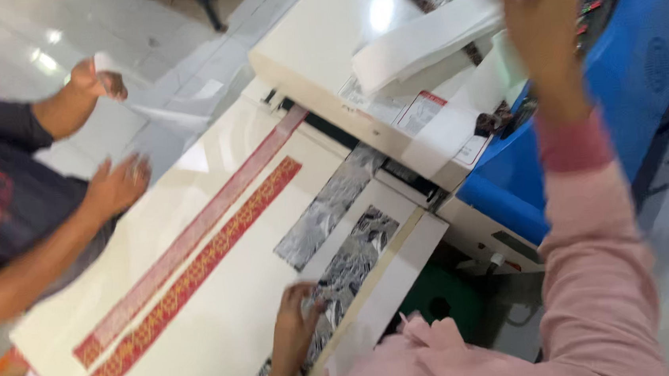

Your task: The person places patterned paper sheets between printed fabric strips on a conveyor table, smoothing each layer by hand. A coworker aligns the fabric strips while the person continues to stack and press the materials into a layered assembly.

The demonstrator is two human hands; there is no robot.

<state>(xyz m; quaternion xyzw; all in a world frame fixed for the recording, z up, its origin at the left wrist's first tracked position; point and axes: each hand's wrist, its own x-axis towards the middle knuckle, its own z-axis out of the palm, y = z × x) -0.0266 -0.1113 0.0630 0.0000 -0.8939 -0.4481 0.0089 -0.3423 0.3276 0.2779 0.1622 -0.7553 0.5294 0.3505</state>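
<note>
Pinching a grey patterned fabric strip (341, 271), the left hand (296, 326) is gripping; the right hand (540, 17) is clutching white folded cloth (419, 46).

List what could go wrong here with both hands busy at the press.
1. The left hand rests on the black-and-white patterned strip at the table edge; a nudge could skew it or slide it off.
2. The right hand is raised among the white sheets on the machine, which look loosely piled and might slip.
3. A co-worker's hand lies near the red patterned strips and could shift them.
</note>
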